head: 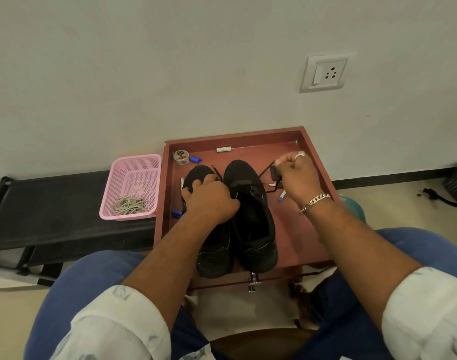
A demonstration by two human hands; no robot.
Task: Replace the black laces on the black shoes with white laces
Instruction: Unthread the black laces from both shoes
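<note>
Shoes sitting side by side in a reddish-brown tray point(313, 229), toes pointing away from the person. Left hand point(209, 201) is resting on top of the left black shoe point(214, 253), fingers point(196, 183) curling over its toe area and gripping it. Right hand point(297, 178) is raised just right of the right black shoe point(253, 229), fingers point(287, 159) pinching a black lace point(265, 170) that is running taut from the shoe's upper eyelets up to the fingertips. Ring and chain bracelet showing on that right hand and wrist. Loose end of another black lace is poking out just beyond the left fingers. White laces point(130, 205) are lying in a heap in a pink basket point(144, 162), well left of the left fingers, outside the tray on a black table point(53, 203). Beyond both hands, at the tray's far end: a tape roll point(181, 157), a blue cap point(195, 159), a small white stick point(223, 149). Small blue-and-white bits are lying just below the right fingers and near the left wrist. Wall socket point(326, 72) is showing on the wall above.
</note>
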